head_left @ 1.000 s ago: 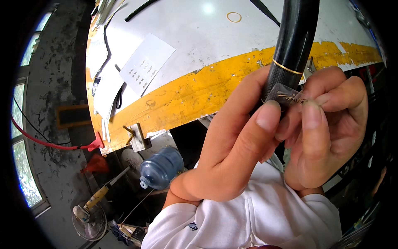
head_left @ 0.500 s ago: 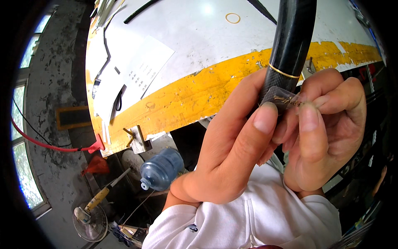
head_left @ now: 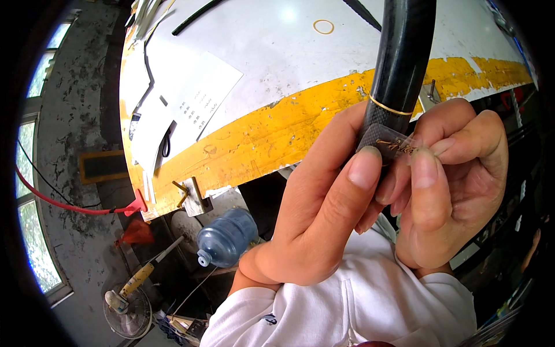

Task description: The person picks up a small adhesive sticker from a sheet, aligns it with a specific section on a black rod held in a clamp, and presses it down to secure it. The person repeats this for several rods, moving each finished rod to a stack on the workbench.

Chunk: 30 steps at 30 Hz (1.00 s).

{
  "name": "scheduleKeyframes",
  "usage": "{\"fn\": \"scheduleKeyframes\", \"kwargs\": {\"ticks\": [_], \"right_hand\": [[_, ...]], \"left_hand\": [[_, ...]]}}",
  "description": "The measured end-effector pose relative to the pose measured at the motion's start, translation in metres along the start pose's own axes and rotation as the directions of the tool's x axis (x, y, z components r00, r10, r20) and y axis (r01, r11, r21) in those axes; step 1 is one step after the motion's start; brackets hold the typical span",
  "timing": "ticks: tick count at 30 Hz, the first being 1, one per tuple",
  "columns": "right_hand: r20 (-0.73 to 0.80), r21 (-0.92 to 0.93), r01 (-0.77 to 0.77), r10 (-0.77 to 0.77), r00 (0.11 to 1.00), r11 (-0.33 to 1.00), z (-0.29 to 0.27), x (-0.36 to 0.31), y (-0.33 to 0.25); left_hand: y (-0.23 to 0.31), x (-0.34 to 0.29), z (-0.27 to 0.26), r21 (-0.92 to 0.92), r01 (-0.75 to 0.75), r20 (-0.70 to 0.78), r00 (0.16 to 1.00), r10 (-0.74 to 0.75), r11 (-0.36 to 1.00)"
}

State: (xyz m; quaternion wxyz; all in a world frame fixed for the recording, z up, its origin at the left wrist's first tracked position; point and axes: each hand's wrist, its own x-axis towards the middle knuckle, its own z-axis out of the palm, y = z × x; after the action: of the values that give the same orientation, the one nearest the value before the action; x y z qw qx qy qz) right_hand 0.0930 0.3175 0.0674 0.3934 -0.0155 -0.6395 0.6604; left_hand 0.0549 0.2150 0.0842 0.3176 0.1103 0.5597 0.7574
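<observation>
Nearest us: white jacket, then both hands, ctr-right. L hand is wrapped round the black tube, thumb pressing the L corner of a small clear film w/ gold script; R hand has a tight thumb-and-finger pinch on the film's R end, no real gap. Film sits over the tube, just near of its gold band; can't tell if it's stuck. Doing this well, I'd say: tube steady, film squared to band, L corner pinned, smooth L to R, no creases. Film's long axis: L–R across the tube, R end slanting a bit nearer. Tube's: near–far, leaning slightly R, far end out of view, near end hidden by hands. Beyond: worn yellow table edge, paper sheet off L, thin yellow ring farthest.
</observation>
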Motion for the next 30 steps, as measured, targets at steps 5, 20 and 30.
{"fn": "scheduleKeyframes", "kwargs": {"ticks": [5,20,30], "right_hand": [[-0.005,-0.002,-0.016,0.016,1.0,1.0,0.001,-0.001,-0.002],[-0.04,0.03,-0.112,0.114,0.993,0.993,0.004,-0.005,-0.004],[-0.038,0.022,-0.195,0.196,0.98,0.981,0.002,-0.002,-0.01]], "left_hand": [[-0.002,0.001,-0.003,0.033,-0.013,0.005,1.0,0.013,0.999],[-0.002,0.002,-0.006,0.03,-0.058,0.017,0.998,0.058,0.998],[-0.009,0.001,-0.01,-0.148,-0.058,0.05,0.997,0.066,0.987]]}}
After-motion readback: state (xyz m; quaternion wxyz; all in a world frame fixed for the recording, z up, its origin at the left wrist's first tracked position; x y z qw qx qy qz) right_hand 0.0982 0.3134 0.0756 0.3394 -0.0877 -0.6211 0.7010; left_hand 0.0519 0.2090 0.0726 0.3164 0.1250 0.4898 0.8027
